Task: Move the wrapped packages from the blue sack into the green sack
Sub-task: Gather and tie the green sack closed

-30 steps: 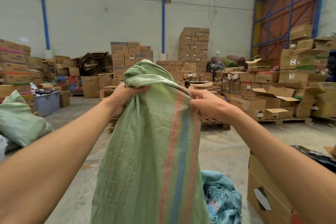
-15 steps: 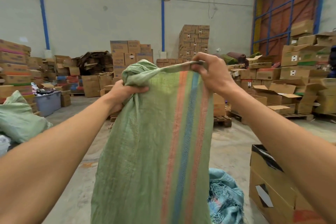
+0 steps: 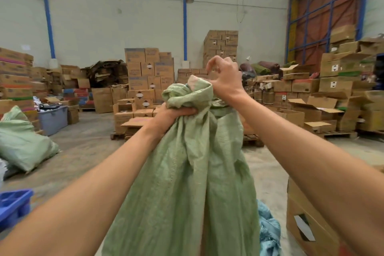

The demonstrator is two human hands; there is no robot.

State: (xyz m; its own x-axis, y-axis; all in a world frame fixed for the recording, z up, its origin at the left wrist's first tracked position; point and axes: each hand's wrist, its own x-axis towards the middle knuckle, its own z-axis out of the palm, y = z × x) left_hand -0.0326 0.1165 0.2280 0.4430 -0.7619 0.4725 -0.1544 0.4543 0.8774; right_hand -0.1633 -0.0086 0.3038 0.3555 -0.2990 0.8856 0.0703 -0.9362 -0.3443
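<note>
The green sack (image 3: 187, 183) stands tall right in front of me, its woven cloth bunched together at the neck. My left hand (image 3: 174, 113) is clenched around that gathered neck. My right hand (image 3: 225, 76) is above and to the right of the bunched top, fingers curled, touching the cloth's upper edge; whether it grips the cloth is unclear. The blue sack (image 3: 269, 228) lies crumpled on the floor at the lower right, mostly hidden behind the green one. No wrapped packages show.
A cardboard box (image 3: 307, 220) sits close on my right. A blue crate (image 3: 12, 203) is at the lower left, another filled green sack (image 3: 22, 143) and a grey bin (image 3: 53, 117) farther left. Stacked cartons on pallets (image 3: 149, 72) line the back.
The sack's mouth, stretched flat between both hands before, is now gathered into a bunch in my left hand. My right hand moved inward and let the stretched edge collapse.
</note>
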